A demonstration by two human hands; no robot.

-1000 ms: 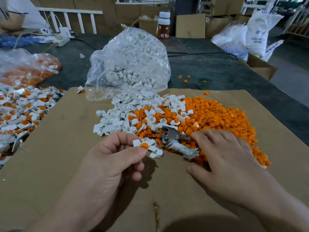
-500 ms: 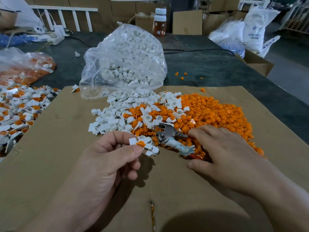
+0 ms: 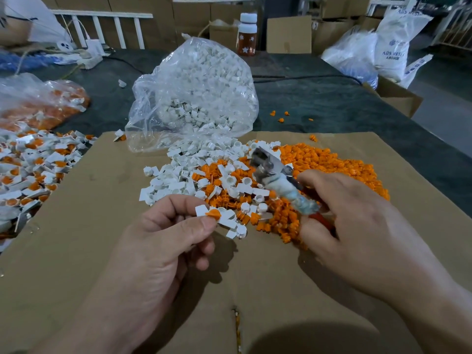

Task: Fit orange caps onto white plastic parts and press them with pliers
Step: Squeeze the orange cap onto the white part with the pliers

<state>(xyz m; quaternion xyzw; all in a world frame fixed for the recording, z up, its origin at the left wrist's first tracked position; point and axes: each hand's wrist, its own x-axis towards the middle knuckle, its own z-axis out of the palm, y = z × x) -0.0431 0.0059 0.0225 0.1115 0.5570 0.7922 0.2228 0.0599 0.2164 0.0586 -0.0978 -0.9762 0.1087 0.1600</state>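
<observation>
My left hand (image 3: 163, 241) pinches a white plastic part with an orange cap (image 3: 212, 214) seated in it, between thumb and forefinger, just in front of the pile. My right hand (image 3: 357, 226) grips the pliers (image 3: 275, 180) by their taped and red handles; the metal jaws are lifted off the pile and point up and left. Loose white parts (image 3: 184, 175) and a heap of orange caps (image 3: 332, 164) lie mixed on the brown cardboard sheet (image 3: 89, 251).
A clear bag of white parts (image 3: 199, 93) stands behind the piles. Assembled pieces (image 3: 30, 164) are heaped at the left edge, with a bag of orange caps (image 3: 38, 108) beyond. A bottle (image 3: 246, 34), boxes and white sacks (image 3: 393, 42) line the back.
My right hand has closed on the pliers' handles and lifted them off the orange pile, jaws rising up and back. My left hand keeps holding the capped part in about the same place.
</observation>
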